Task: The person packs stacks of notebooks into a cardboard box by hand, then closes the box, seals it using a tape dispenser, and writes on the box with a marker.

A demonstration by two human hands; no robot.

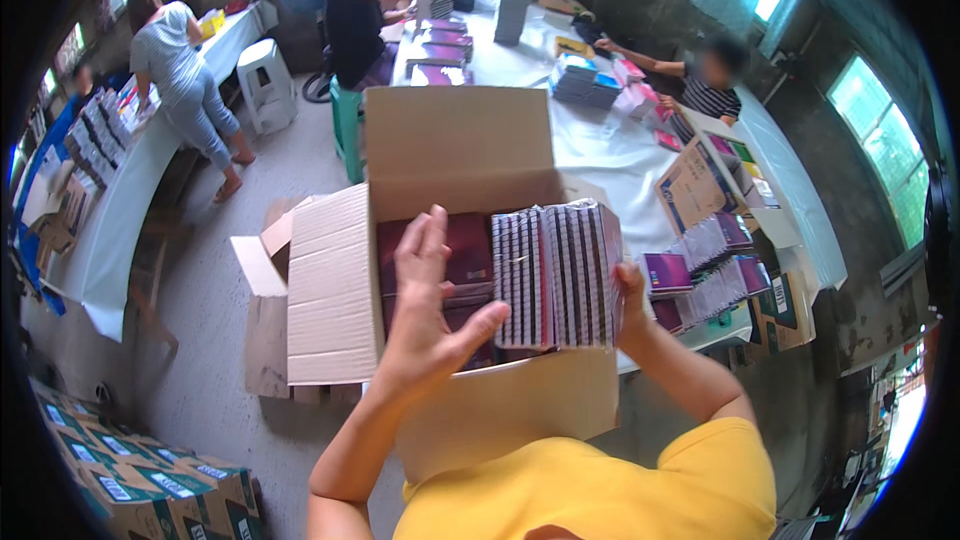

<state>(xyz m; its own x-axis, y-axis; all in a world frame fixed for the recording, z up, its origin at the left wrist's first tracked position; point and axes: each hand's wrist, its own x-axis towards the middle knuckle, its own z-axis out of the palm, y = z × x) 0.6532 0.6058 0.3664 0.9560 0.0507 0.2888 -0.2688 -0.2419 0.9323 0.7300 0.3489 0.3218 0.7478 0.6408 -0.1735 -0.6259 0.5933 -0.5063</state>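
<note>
An open cardboard box [335, 290] stands before me, with dark purple notebooks [435, 250] lying inside. Over its right half is a bundle of notebooks [580, 275], their black-and-white striped edges facing up under what looks like shiny clear wrap. My right hand [632, 305] grips the bundle's right side, the fingers partly hidden behind it. My left hand [425, 305] is open, fingers stretched out over the purple notebooks. Its thumb tip is at the bundle's left edge; whether it touches I cannot tell.
Right of the box, purple notebooks in stacks [705, 275] lie on a white-covered table [590, 145] beside another open carton [700, 180]. Two people sit around this table; another stands at the left table [105, 240]. Closed cartons [150, 475] are stacked at lower left. A white stool [265, 85] stands behind.
</note>
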